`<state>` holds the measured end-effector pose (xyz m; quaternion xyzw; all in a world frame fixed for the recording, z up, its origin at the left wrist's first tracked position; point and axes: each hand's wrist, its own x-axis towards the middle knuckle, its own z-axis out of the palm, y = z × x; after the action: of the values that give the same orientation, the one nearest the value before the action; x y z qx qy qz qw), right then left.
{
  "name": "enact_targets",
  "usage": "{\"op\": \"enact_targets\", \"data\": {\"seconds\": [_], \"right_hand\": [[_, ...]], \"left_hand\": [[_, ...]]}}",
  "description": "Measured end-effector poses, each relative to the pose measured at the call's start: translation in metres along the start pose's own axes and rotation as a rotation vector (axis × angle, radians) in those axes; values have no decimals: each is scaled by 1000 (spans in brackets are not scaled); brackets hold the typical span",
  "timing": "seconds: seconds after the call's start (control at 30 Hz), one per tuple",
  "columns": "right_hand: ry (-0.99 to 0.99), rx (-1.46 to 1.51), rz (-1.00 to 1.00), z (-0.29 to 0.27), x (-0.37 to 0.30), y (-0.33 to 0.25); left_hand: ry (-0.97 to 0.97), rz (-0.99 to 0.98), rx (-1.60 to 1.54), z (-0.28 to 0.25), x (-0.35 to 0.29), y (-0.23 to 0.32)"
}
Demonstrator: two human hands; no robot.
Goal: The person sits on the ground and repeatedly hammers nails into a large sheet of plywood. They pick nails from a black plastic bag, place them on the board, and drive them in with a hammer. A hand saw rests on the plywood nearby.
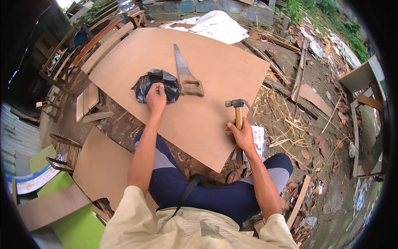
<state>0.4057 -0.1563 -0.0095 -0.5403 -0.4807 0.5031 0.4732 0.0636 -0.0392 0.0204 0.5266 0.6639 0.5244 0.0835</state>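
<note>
At frame centre the left hand (156, 98) pinches into a black plastic bag (156, 84) just above it, while the right hand (242, 135), lower right, grips a hammer (238, 111) upright.

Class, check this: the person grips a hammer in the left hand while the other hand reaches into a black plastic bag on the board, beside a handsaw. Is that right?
Not quite. The head view shows the hammer gripped in the right hand; it is the left hand that reaches into the black plastic bag on the board, beside the handsaw.
</note>
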Motion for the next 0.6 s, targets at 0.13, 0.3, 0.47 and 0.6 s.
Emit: {"op": "enact_targets", "data": {"seconds": [0.13,0.3,0.47,0.6], "right_hand": [[-98,-237,4,19,-1,-7],[-74,-213,57,17,4,0],[-28,-154,49,15,6,7],[-32,-204,44,15,6,3]], "left_hand": [[-177,31,310,-40,45,-48],[-412,128,462,-50,64,-65],[-457,122,531,-49,60,-49],[-459,150,610,-50,56,-36]]}}
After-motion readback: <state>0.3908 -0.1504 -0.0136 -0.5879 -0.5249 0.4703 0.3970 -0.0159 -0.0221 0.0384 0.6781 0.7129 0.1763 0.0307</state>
